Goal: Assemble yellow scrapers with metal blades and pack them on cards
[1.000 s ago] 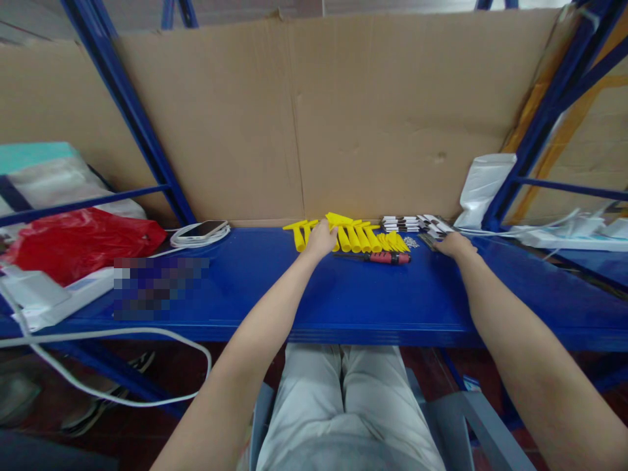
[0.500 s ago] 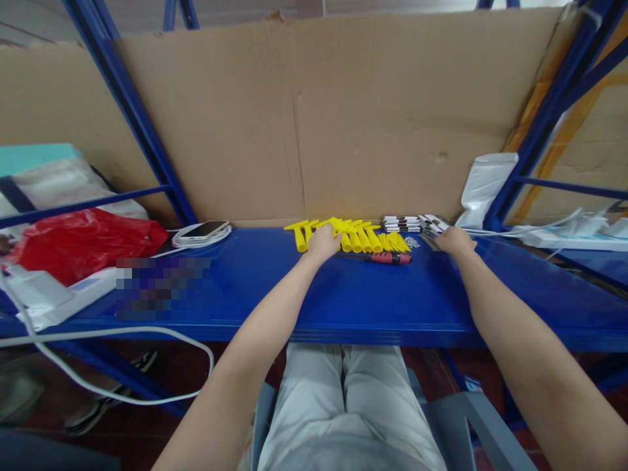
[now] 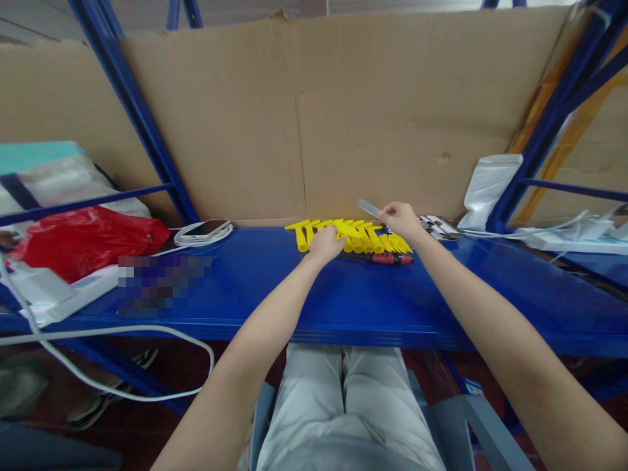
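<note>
My right hand [image 3: 401, 219] is closed on the end of a thin, flat metal strip [image 3: 369, 208], held raised and pointing left above the yellow pieces. My left hand [image 3: 326, 245] is closed on a yellow T-shaped plastic handle [image 3: 346, 230], its fingers hiding part of it. Several more yellow T-shaped handles [image 3: 364, 242] lie in a row around that hand. At the row's right end are small flat yellow pieces [image 3: 396, 244]. In front of them lies a screwdriver [image 3: 392, 259] with a red and black grip.
Dark-and-white strips [image 3: 438, 227] lie right of my right hand, near a white pouch [image 3: 492, 190]. A phone [image 3: 209, 227] rests on a coiled white cable at left. Further left are a red plastic bag [image 3: 93, 239] and a power strip [image 3: 78, 297]. A cardboard panel [image 3: 383, 118] stands behind the blue shelf [image 3: 373, 307].
My right hand has moved left from the strips and lifted, bringing the metal strip over the yellow pieces. My left hand stays almost in place among the handles.
</note>
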The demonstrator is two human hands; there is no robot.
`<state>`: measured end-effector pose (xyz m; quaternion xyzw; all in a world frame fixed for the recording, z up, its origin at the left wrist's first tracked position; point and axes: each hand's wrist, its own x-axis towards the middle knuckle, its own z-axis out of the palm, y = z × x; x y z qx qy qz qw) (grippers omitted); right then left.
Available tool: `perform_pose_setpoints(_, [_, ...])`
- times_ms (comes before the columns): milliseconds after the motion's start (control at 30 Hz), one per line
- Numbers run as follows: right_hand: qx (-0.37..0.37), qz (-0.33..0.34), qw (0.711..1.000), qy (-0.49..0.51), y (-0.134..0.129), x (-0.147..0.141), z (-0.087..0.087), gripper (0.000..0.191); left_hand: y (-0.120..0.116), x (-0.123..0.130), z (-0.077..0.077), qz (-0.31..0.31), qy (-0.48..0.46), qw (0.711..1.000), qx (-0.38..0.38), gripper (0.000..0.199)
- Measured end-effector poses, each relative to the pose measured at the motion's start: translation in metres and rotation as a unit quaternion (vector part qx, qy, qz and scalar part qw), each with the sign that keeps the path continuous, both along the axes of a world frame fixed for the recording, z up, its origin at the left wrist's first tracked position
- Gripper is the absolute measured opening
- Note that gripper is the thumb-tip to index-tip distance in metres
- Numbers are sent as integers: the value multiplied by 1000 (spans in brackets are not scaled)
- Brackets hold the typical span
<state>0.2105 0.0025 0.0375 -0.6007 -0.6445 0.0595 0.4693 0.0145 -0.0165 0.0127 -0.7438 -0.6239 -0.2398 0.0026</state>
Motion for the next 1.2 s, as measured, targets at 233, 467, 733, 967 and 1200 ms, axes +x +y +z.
perform_pose_setpoints(233, [-46, 73, 988, 126, 0, -27, -28, 12, -2, 4, 0, -14, -8, 1000, -7, 33])
perform_pose_setpoints(467, [-61, 99, 974, 195, -1, -23, -38, 11, -3, 5, 0, -36, -7, 999, -10, 31])
perform_pose_setpoints(733, [-74, 91, 974, 193, -5, -27, -37, 11, -4, 7, 0, -60, -6, 998, 0, 32])
perform_pose_setpoints(967, [-83, 90, 980, 155, -4, -25, -37, 15, -3, 7, -1, -59, 0, 998, 0, 31])
perform_pose_setpoints(1200, [-73, 87, 985, 128, -3, -23, -40, 13, -4, 7, -1, -73, 4, 997, 11, 30])
